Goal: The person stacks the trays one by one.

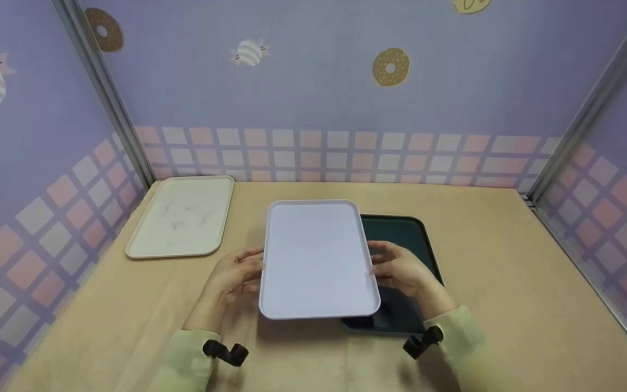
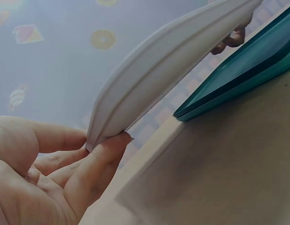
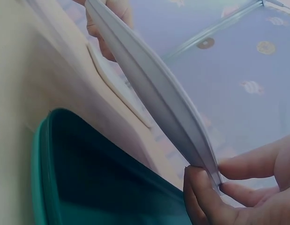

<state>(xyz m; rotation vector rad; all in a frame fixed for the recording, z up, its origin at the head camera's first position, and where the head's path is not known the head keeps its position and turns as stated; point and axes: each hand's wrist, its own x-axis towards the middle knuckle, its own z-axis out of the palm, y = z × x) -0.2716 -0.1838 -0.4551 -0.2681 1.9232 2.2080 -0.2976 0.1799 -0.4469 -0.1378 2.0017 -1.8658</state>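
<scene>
A white rectangular tray [image 1: 319, 258] is held up off the table between both hands. My left hand [image 1: 235, 276] pinches its left edge between thumb and fingers. On the opposite edge, my right hand [image 1: 400, 269] grips it the same way. Both wrist views show the white tray's side wall and underside, with a gap beneath. Below it and to the right, a dark green tray [image 1: 400, 310] lies on the table, partly covered by the white one and the right hand. Its edge looks doubled in the right wrist view, and I cannot tell whether it is two stacked trays.
A cream tray [image 1: 185, 218] with faint grey marks lies at the table's back left, near the wall. Patterned walls with metal corner posts [image 1: 109, 98] enclose the wooden table [image 1: 509, 299] at the back and on both sides.
</scene>
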